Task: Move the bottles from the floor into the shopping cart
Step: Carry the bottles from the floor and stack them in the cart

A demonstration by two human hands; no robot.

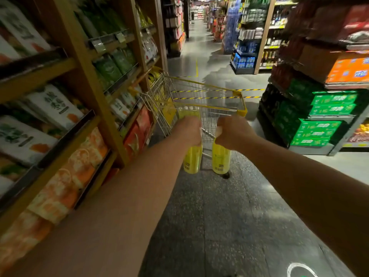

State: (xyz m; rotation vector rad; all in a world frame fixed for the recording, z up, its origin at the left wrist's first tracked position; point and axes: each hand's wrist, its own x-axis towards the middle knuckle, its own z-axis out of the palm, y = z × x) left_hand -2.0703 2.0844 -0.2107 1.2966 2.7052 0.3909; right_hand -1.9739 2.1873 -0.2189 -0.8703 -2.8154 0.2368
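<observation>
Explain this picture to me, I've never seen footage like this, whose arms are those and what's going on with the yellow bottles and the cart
There is no machine here. The single picture comes from a wide-angle camera worn on a person's head, looking forward and down, so the two bare arms reaching out from the bottom edge are the wearer's own. The place is a supermarket aisle with stocked shelves on both sides.

The left hand grips the top of one yellow bottle, and the right hand grips the top of a second yellow bottle. Both bottles hang upright, clear of the dark speckled floor.

Just ahead stands a yellow-trimmed wire shopping cart, next to the left-hand shelves. Something yellow already shows through its mesh, but it is too blurred to name. The held bottles are in front of the cart's near end, not yet inside it.
</observation>
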